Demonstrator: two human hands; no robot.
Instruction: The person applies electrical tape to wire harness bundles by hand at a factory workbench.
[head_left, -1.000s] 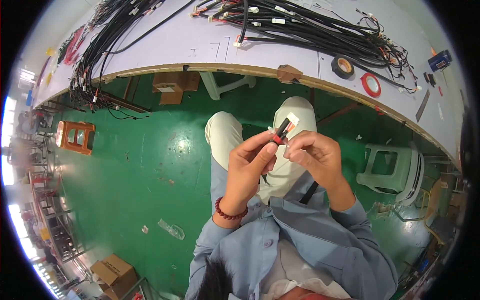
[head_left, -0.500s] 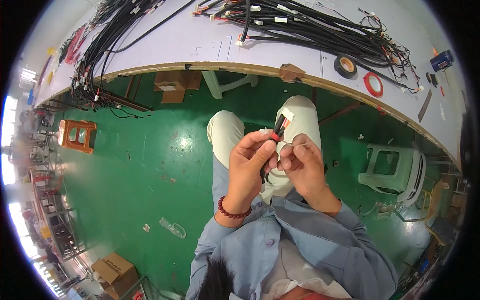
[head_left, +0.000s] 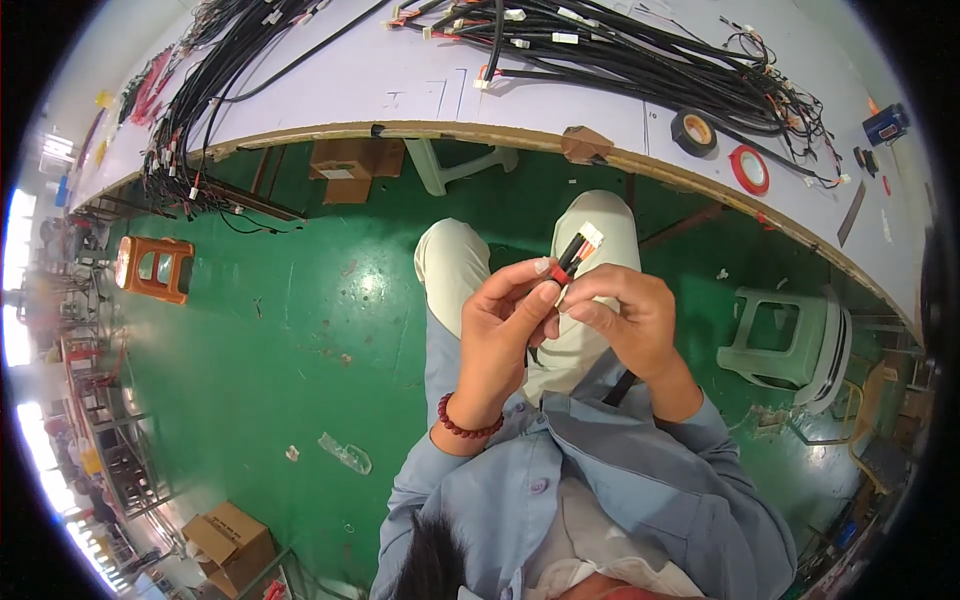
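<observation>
Within left grip [head_left: 500,322], black cable [head_left: 572,250]

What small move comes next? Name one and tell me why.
Probably press the red band flat with the right hand: the left hand grips the black cable beside the band, and the right hand's fingers are close by. How snug the band sits can't be told.

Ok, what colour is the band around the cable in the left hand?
Red: the band around the black cable shows best in the head view.
</observation>
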